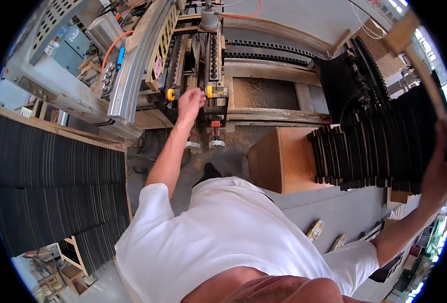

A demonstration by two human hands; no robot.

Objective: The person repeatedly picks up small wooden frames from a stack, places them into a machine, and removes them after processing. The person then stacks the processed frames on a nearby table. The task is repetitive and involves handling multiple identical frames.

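Because the blurred wooden strip (428,76) angles up at the far right corner of the black panel stack (375,144), a careless swing could, I judge, topple panels; its long axis slants from my right hand (437,169), far end leaning left. I can't tell that hand's grip; my left hand (190,103), well left of the stack, looks loosely clenched.

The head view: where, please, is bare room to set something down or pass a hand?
Bare floor shows between the brown box and the white shirt. A hand might pass in the machine frame's opening, where sawdust shows. Crowded: far left, packed with black panels; right of the box, among black boards; and around the left hand, between yellow knobs.
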